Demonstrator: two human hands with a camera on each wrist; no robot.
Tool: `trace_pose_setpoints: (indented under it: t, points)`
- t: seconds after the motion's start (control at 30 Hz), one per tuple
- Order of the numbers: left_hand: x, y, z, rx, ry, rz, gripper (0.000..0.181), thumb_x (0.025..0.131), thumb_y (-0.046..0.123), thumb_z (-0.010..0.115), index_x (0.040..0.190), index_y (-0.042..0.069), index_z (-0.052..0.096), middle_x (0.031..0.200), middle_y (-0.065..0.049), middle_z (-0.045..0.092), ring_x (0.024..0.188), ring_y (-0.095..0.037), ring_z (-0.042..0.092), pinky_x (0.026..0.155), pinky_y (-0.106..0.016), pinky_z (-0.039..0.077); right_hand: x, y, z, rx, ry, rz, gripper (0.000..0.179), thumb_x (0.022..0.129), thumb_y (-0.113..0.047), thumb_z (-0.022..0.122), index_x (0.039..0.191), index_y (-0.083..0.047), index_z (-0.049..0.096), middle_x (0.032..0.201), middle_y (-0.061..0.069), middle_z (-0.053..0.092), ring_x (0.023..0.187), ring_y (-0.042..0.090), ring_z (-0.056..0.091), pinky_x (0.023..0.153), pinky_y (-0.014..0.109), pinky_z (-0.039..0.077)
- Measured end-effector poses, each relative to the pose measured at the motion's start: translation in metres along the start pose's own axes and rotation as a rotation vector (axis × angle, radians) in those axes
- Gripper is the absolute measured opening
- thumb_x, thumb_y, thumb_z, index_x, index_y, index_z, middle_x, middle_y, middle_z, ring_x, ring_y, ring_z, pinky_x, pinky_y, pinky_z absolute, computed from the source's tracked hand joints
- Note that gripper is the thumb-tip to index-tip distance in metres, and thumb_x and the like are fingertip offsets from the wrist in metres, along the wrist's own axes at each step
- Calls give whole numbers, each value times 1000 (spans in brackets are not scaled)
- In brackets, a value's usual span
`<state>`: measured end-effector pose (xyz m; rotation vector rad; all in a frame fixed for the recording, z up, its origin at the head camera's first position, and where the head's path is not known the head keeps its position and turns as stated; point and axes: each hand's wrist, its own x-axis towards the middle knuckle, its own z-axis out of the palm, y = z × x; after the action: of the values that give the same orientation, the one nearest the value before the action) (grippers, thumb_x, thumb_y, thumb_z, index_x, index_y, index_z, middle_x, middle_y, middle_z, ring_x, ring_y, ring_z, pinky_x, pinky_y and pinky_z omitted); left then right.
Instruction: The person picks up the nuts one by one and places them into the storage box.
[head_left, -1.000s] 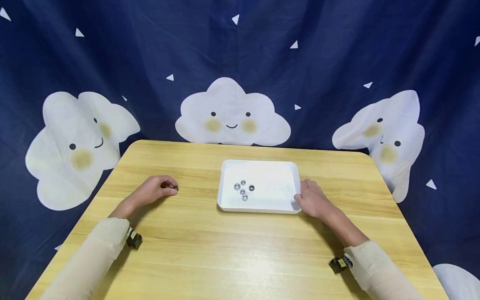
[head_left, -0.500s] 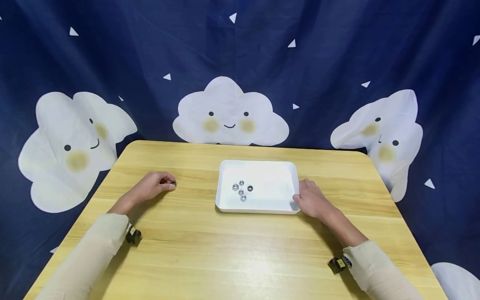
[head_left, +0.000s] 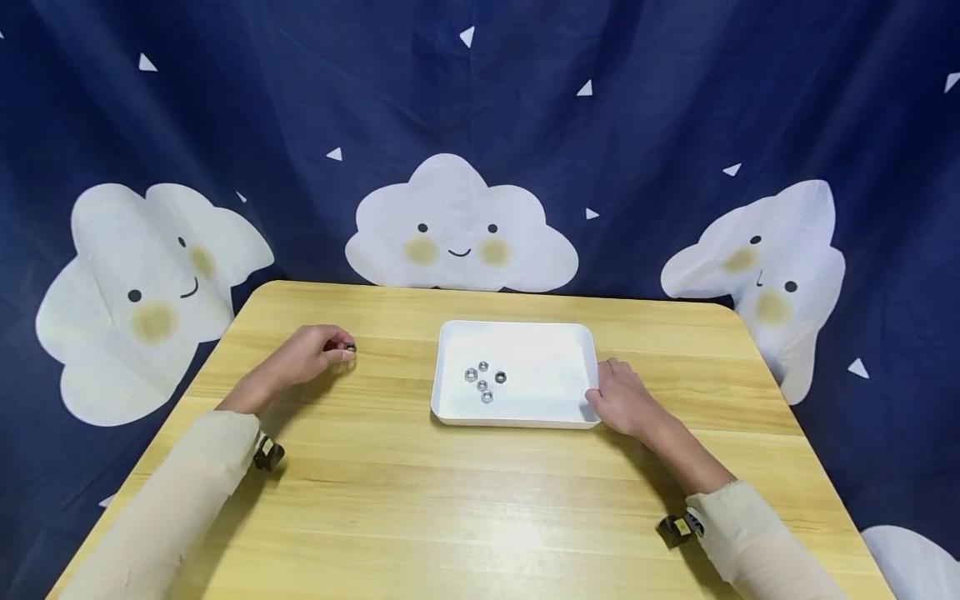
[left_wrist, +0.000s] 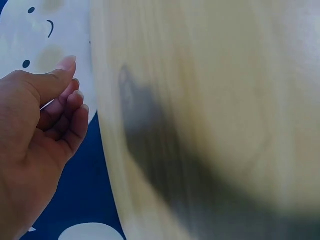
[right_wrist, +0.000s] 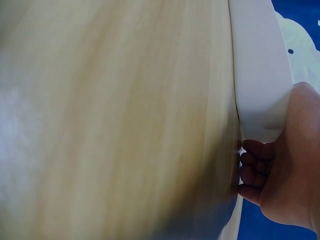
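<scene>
In the head view my left hand (head_left: 311, 350) is over the left part of the table, pinching a small metal nut (head_left: 351, 347) between thumb and fingertips. The left wrist view shows the left hand (left_wrist: 42, 115) with its fingers curled toward the thumb; the nut cannot be made out there. A white tray (head_left: 547, 375) rests at the middle of the table, with several hex nuts (head_left: 482, 385) lying loose in its left half. My right hand (head_left: 626, 400) grips the tray's right end. In the right wrist view its thumb lies over the rim, fingers curled low beside the wall (right_wrist: 262, 65).
The wooden table (head_left: 420, 500) has rounded far corners. Behind it hangs a dark blue curtain (head_left: 300, 83) printed with smiling clouds and white triangles. Small black cameras (head_left: 268, 454) sit on both wrists.
My left hand, with the nut, has moved away from me toward the table's far edge. The right hand stays on the tray. The head view has shifted slightly.
</scene>
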<state>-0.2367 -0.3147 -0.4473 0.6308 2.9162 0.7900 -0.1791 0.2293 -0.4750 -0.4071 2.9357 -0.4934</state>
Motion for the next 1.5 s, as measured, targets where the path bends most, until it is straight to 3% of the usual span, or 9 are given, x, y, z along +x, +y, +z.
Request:
trace_pose_setpoints:
  t: [0.57, 1.0, 1.5]
  points:
    - [27, 30, -10, 67, 49, 76, 17, 98, 17, 72, 106, 2, 74, 90, -6, 73, 81, -17, 60, 77, -37, 51, 1, 1, 0, 4, -16, 11, 57, 99, -24, 45, 137, 17, 46, 126, 27, 54, 118, 41, 47, 102, 56, 42]
    - [50, 68, -6, 43, 12, 143, 13, 99, 18, 72, 105, 6, 73, 88, -3, 69, 79, -16, 56, 75, -35, 48, 2, 2, 0, 7, -21, 19, 58, 100, -25, 45, 139, 17, 45, 127, 25, 53, 116, 39, 47, 100, 55, 42]
    - [68, 107, 0, 39, 0, 208, 16, 97, 18, 74, 107, 5, 75, 91, -4, 74, 82, -15, 65, 79, -37, 55, 1, 1, 1, -17, 9, -9, 54, 100, -24, 46, 134, 17, 49, 122, 25, 56, 114, 40, 49, 97, 53, 43]
